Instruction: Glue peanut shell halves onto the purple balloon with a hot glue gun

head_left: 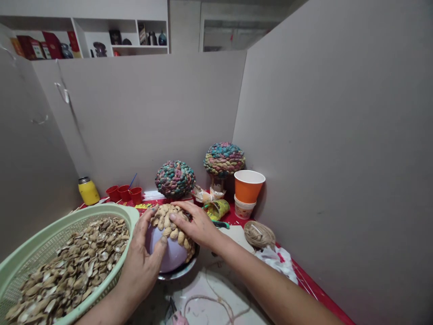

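A smooth lilac ball (171, 253), perhaps a balloon, rests in a shallow bowl (181, 273) on the table. Peanut shells (169, 219) cover its top and right side, while its near left part is bare. My left hand (145, 250) cups the ball's left side, thumb on the front near the lowest shells. Across the upper right, my right hand (194, 225) lies over the shells, its thumb pressed on them. Both hands grip the ball between them. Left of my left hand stands a green basket (133, 221) full of loose peanut shells (77, 262).
Two colourful shell-covered balls (175, 179) stand at the back. Orange and patterned paper cups (249, 189), twine (260, 234) and a white plastic bag (279, 262) lie right. A pink tool (179, 318) and cord (216, 300) are in front. Grey panels (145, 113) enclose the table.
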